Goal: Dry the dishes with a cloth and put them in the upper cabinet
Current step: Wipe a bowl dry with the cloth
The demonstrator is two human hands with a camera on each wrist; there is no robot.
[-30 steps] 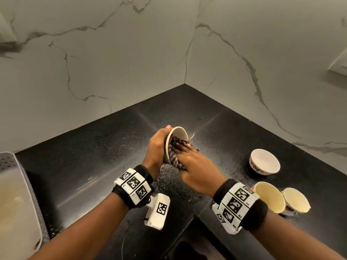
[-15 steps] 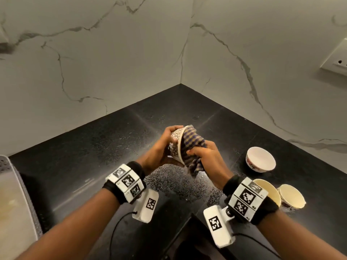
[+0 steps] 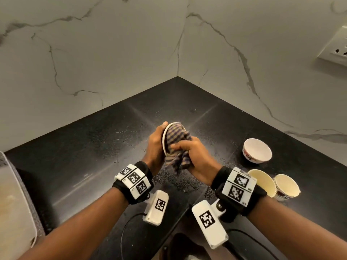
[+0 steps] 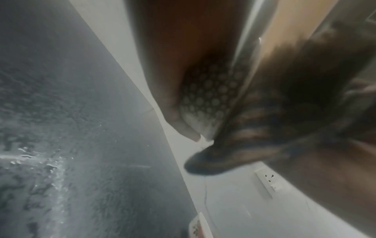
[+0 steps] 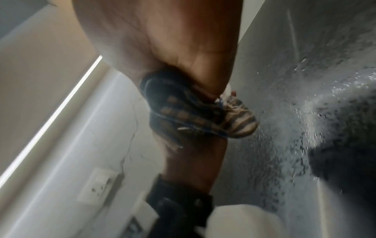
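we see the left hand [image 3: 155, 145] curled round the outside of a small bowl [image 3: 164, 139], held on its side above the black bench [image 3: 78, 147], mouth facing three o'clock. the left fingers [image 4: 181, 127] are clamped on the bowl's dotted outer wall [image 4: 209, 90], one fingertip reaching over the rim at twelve o'clock. the right hand [image 3: 199, 156] grips a striped cloth [image 3: 176, 145], its fingers closed tight on the bunched fabric and pressing it into the bowl's mouth; a loose end of the cloth hangs down toward six o'clock. in the right wrist view the cloth [image 5: 195, 112] bulges out from under the palm, blurred.

the bowl and cloth sit near the middle of the head view, well above the bench surface, which is spotted with water drops below the hands. at three o'clock from the hands a white bowl [image 3: 257, 150] stands upright on the bench. at four o'clock two cream cups [image 3: 262, 182] [image 3: 286, 186] stand just beside each other, the nearer one partly hidden behind the right wristband. at nine o'clock, on the left edge, a pale rack or tray [image 3: 13, 203] shows only in part. a wall socket [image 3: 334, 47] sits at two o'clock on the marble wall [image 3: 93, 53].
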